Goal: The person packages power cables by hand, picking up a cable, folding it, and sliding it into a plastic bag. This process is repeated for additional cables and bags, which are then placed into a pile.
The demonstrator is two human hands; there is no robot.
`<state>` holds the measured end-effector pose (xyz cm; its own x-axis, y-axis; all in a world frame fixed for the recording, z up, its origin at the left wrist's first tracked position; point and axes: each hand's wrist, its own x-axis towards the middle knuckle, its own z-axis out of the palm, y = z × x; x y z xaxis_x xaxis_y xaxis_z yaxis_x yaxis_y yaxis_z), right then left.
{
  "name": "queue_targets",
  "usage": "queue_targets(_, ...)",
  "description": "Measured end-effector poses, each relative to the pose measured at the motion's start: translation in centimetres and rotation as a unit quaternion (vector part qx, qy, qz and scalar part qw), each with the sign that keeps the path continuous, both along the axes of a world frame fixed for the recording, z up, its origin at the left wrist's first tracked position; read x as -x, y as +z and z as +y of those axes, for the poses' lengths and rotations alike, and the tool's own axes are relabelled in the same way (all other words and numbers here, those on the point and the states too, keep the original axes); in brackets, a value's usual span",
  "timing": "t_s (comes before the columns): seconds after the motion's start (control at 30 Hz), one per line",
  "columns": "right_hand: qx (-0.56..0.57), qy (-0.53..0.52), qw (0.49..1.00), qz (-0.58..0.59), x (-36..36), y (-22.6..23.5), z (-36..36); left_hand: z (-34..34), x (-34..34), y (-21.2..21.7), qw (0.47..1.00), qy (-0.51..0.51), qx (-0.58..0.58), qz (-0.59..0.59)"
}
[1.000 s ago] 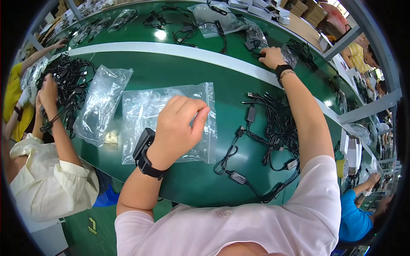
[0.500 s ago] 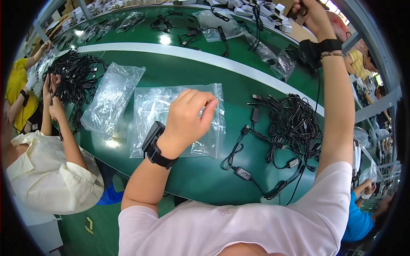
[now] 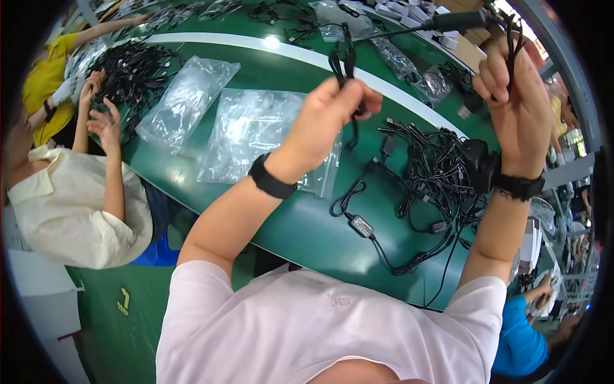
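My left hand [image 3: 320, 125] is raised past the right side of a flat clear plastic bag [image 3: 240, 144], its fingers closed on a looped black cable [image 3: 346, 54]. Higher up at the right, my right hand [image 3: 521, 118] pinches another black cable loop [image 3: 511, 48]. Beside those fingers a thick black cylindrical piece [image 3: 457, 22] points left, with a thin cord running from it toward the left hand's loop. Whether both loops belong to one cable, I cannot tell. A tangled pile of black cables [image 3: 438, 169] lies on the green table [image 3: 300, 237] below my hands.
A second clear bag [image 3: 188, 102] lies further left. Beyond it, a co-worker in a cream shirt [image 3: 89, 205] has both hands near another cable pile [image 3: 131, 73]. A white strip [image 3: 294, 51] crosses the table. Metal frame posts [image 3: 556, 57] stand at the right.
My left hand has moved up and right off the bag and now grips a cable loop. My right hand has come lower and nearer, with cable in its fingers. The view has shifted slightly.
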<state>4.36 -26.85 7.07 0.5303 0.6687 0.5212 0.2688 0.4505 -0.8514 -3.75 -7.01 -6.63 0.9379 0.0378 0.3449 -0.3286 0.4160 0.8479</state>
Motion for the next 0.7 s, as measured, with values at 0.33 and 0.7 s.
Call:
queue_targets(0.33,0.288,-0.044,0.956,0.032,2.4,-11.8,-4.6,1.0,-1.4,2.4,0.921,0.023,0.389,0.0)
queue_targets(0.7,0.208,0.033,0.973,0.093,1.0,-17.5,-2.9,1.1,-2.8,-1.2,0.924,-0.039,0.379,0.038)
